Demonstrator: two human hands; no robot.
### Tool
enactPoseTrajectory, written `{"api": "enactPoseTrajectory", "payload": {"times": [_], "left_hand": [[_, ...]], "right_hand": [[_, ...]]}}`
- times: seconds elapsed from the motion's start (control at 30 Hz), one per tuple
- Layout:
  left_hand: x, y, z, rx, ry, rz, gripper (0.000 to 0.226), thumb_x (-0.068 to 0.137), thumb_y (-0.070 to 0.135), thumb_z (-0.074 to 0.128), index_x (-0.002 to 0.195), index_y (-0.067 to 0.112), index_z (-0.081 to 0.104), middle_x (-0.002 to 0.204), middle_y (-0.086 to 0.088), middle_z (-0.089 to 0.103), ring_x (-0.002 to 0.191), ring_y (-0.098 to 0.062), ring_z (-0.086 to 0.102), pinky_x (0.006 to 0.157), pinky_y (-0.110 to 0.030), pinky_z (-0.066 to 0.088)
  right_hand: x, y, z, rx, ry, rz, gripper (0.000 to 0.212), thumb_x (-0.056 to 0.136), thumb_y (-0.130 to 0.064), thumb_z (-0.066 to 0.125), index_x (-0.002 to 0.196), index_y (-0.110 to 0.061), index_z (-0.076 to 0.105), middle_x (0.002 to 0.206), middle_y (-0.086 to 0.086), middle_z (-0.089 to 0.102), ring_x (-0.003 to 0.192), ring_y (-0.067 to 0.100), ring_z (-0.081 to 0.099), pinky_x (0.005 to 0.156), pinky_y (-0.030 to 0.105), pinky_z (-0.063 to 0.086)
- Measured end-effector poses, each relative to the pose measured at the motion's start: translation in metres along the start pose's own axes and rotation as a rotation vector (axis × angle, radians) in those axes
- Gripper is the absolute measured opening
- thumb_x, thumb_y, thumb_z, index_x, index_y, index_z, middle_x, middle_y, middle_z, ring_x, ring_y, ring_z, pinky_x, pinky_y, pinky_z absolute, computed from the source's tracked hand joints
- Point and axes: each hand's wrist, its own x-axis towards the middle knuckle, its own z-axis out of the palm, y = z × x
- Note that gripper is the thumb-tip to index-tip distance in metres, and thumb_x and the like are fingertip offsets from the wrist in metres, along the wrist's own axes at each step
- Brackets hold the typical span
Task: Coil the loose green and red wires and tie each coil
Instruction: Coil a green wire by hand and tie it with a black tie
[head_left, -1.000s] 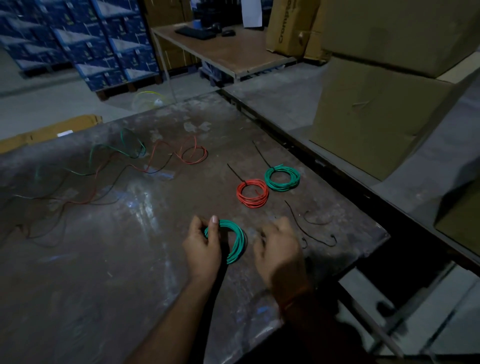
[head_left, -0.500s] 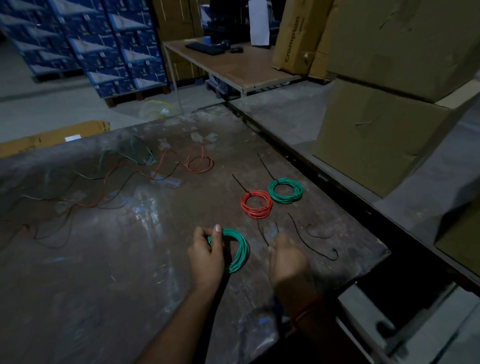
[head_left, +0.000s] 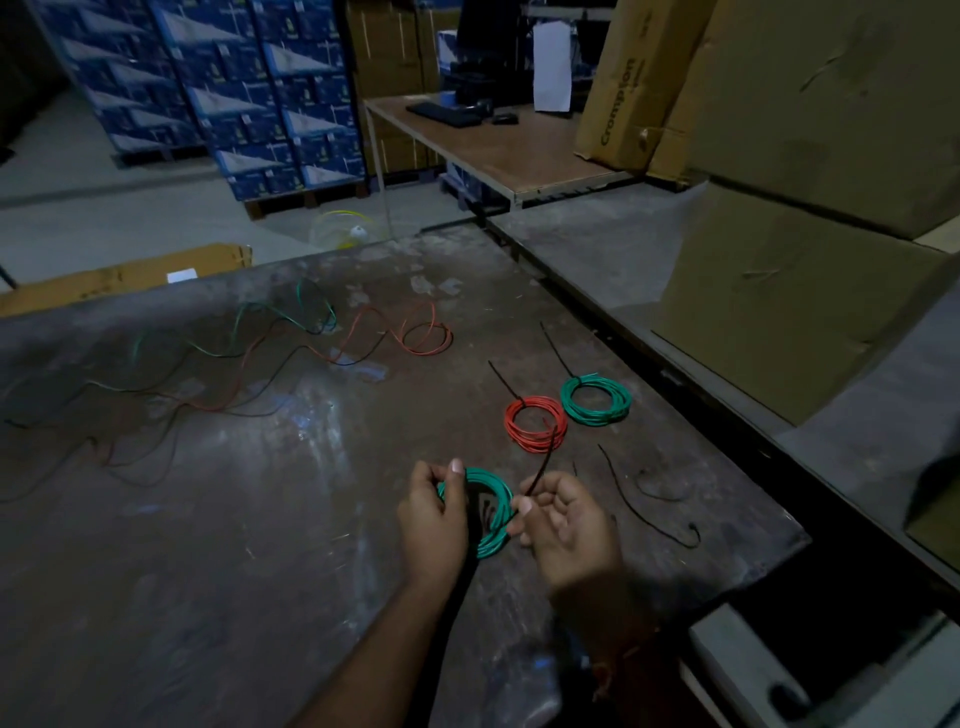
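Left hand (head_left: 434, 519) grips a green coil (head_left: 491, 512) by its near-left rim, thumb up over the loops, fingers curled under. The coil is a flat ring of smooth plastic-sheathed wire, several turns; its left part is hidden behind the hand. Right hand (head_left: 566, 525) pinches a thin black tie (head_left: 540, 465) between thumb and forefinger, just right of the coil; the tie is a stiff narrow strip slanting up over the red coil (head_left: 535, 423). Hands close together, not touching.

Table (head_left: 208, 545): dull, scuffed, streaked with pale patches. Red coil and a second green coil (head_left: 597, 400) lie flat, side by side, each with a black tail sticking out. Loose wires (head_left: 260, 358), green, red and dark, sprawl far-left; in the dim light their ends are hard to trace. More ties (head_left: 649, 504) lie curled at right. Boxes (head_left: 810, 270), matte cardboard, are cut off at right.
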Motion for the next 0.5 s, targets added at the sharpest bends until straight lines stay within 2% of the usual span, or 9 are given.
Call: {"api": "enactPoseTrajectory", "payload": {"times": [0.1,0.17,0.23,0.3,0.43,0.5], "left_hand": [[-0.001,0.001,0.000,-0.019,-0.012,-0.002,0.028,0.099,0.031,0.061,0.076,0.018,0.052,0.054,0.001,0.058,0.047,-0.003,0.050,0.050,-0.033,0.042],[-0.001,-0.001,0.000,-0.042,-0.021,-0.027,0.028,0.099,0.031,0.060,0.075,0.019,0.051,0.055,0.003,0.057,0.048,-0.003,0.049,0.051,-0.034,0.043],[0.002,-0.004,-0.001,-0.083,-0.027,-0.058,0.027,0.100,0.029,0.059,0.075,0.021,0.052,0.058,0.005,0.059,0.054,-0.006,0.052,0.056,-0.036,0.047],[0.004,-0.004,-0.002,-0.110,-0.029,-0.082,0.023,0.100,0.024,0.058,0.078,0.018,0.055,0.064,0.003,0.062,0.059,-0.008,0.055,0.060,-0.037,0.048],[0.006,-0.003,-0.002,-0.135,-0.019,-0.105,0.021,0.100,0.021,0.058,0.080,0.014,0.057,0.069,-0.002,0.064,0.063,-0.011,0.057,0.065,-0.040,0.051],[0.007,-0.005,-0.001,-0.135,-0.012,-0.106,0.020,0.100,0.022,0.059,0.080,0.015,0.058,0.070,-0.005,0.066,0.066,-0.016,0.061,0.065,-0.042,0.052]], "right_hand": [[0.008,0.019,0.005,-0.162,-0.046,-0.003,0.015,0.096,-0.006,0.058,0.091,-0.019,0.060,0.079,-0.002,0.074,0.074,0.011,0.074,0.074,0.037,0.059],[0.010,0.024,0.008,-0.212,-0.073,-0.038,0.004,0.091,-0.024,0.058,0.092,-0.028,0.060,0.086,-0.010,0.075,0.083,0.011,0.076,0.081,0.045,0.061],[0.012,0.029,0.011,-0.209,-0.075,-0.055,0.009,0.087,-0.037,0.055,0.093,-0.034,0.060,0.089,-0.010,0.076,0.087,0.010,0.076,0.083,0.045,0.061],[0.012,0.031,0.014,-0.171,-0.063,-0.073,0.007,0.088,-0.031,0.057,0.094,-0.030,0.061,0.090,-0.006,0.077,0.090,0.011,0.076,0.084,0.044,0.061],[0.005,0.037,0.017,-0.056,-0.048,-0.056,0.014,0.092,-0.003,0.060,0.096,-0.016,0.064,0.097,0.002,0.076,0.093,0.021,0.076,0.089,0.052,0.059],[0.000,0.039,0.018,-0.030,-0.059,-0.026,0.019,0.093,0.001,0.060,0.095,-0.018,0.065,0.098,0.004,0.076,0.092,0.024,0.076,0.089,0.054,0.058]]}}
